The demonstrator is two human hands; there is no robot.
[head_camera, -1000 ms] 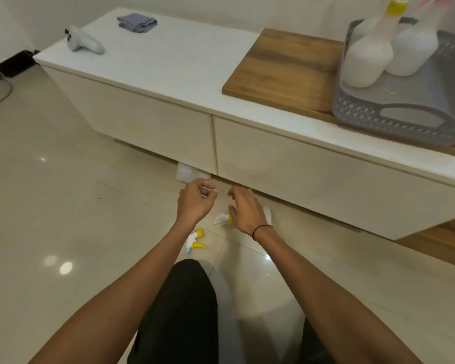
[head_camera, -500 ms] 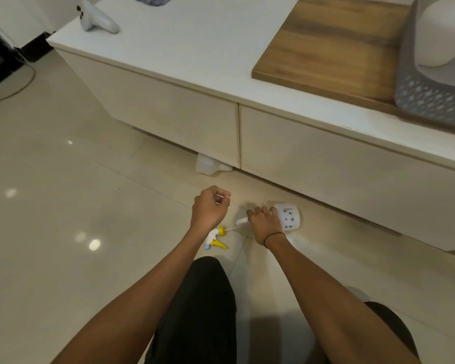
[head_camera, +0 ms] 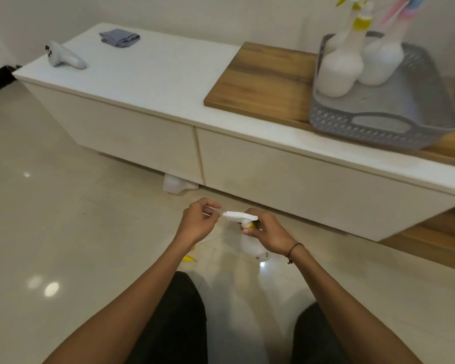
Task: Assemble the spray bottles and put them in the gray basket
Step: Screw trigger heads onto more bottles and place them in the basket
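Note:
My right hand (head_camera: 269, 233) grips the neck of a white spray bottle (head_camera: 251, 246) and holds it upright just above the floor. A white spray head (head_camera: 239, 216) with a yellow collar sits on top of it. My left hand (head_camera: 199, 223) hovers with curled fingers just left of the nozzle tip and pinches a thin white piece (head_camera: 210, 207). Under my left forearm, a yellow and white spray head (head_camera: 189, 258) lies on the floor, mostly hidden. The gray basket (head_camera: 378, 128) stands on the cabinet at the right and holds assembled bottles (head_camera: 339, 72).
The low white cabinet (head_camera: 153, 82) carries a wooden board (head_camera: 260, 80), a white controller (head_camera: 63, 57) and a folded grey cloth (head_camera: 119, 38). A white object (head_camera: 177, 185) lies under the cabinet's front edge. My knees in black trousers fill the bottom of the view.
My right hand has raised the bottle from lying on the floor to upright, with the spray head on top. The left hand stayed beside it. The view has tilted up.

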